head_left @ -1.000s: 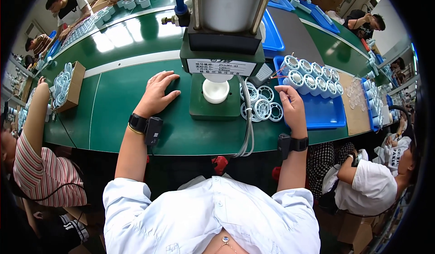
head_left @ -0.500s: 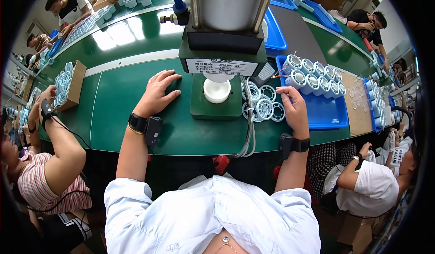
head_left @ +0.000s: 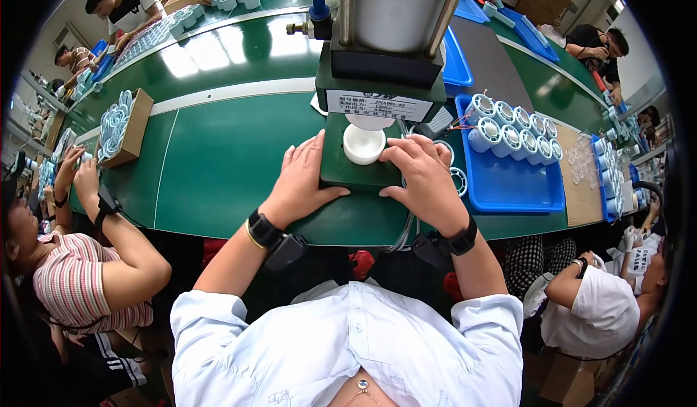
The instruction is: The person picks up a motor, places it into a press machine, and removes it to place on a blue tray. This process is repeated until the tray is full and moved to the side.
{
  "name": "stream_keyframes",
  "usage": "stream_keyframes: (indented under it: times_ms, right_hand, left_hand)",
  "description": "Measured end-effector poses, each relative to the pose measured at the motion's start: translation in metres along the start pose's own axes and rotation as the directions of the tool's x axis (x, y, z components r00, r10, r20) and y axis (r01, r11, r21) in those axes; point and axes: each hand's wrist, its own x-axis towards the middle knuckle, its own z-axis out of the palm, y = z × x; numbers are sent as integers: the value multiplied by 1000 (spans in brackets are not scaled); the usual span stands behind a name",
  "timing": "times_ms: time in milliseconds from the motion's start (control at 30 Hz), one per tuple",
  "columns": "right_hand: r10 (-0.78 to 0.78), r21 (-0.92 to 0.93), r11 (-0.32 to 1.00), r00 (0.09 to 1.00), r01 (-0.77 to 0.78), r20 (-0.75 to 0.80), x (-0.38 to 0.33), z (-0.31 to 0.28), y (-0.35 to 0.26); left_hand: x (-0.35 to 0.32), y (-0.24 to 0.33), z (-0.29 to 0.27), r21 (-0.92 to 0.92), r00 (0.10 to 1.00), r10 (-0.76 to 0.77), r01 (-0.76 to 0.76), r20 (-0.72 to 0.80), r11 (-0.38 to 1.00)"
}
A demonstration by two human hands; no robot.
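In the middle stands a bench press [head_left: 388, 62] with a green base [head_left: 356, 178]. A white round cup [head_left: 364, 145] sits on the base under the press head. My left hand [head_left: 301, 178] lies along the base's left side, fingers stretched out and thumb at its front edge. My right hand [head_left: 428, 178] rests over the base's right side, fingers spread and curved, the index fingertip close beside the cup and the thumb at the front corner. Neither hand shows a loose part in it. Pale blue rings [head_left: 459, 182] lie partly hidden behind my right hand.
A blue tray [head_left: 515, 193] on the right holds pale blue cylindrical housings [head_left: 508, 142]. Clear small parts [head_left: 581, 164] lie on cardboard beyond it. On the left stands a cardboard box [head_left: 138, 127] of rings. Grey cables [head_left: 403, 236] hang at the bench edge. Co-workers sit on both sides.
Both hands have come inward to the press base, the left from the bench to its left, the right from beside the rings and tray. The whole view has shifted slightly.
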Motion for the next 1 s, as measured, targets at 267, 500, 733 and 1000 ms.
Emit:
stream_keyframes:
  times_ms: [267, 500, 733, 1000]
  right_hand:
    - [35, 54, 998, 998, -39, 61, 10, -3, 4]
    - [-35, 249, 968, 999, 28, 25, 27, -28, 75]
    - [-11, -196, 980, 995, 30, 98, 49, -29, 108]
    - [124, -307, 951, 947, -29, 295, 71, -21, 95]
  left_hand:
    - [11, 7, -2, 36, 996, -72, 70, 45, 997]
    - [18, -30, -23, -310, 991, 53, -12, 123, 951]
    - [36, -62, -24, -236, 999, 13, -5, 33, 972]
    - [36, -64, -19, 84, 996, 89, -88, -6, 993]
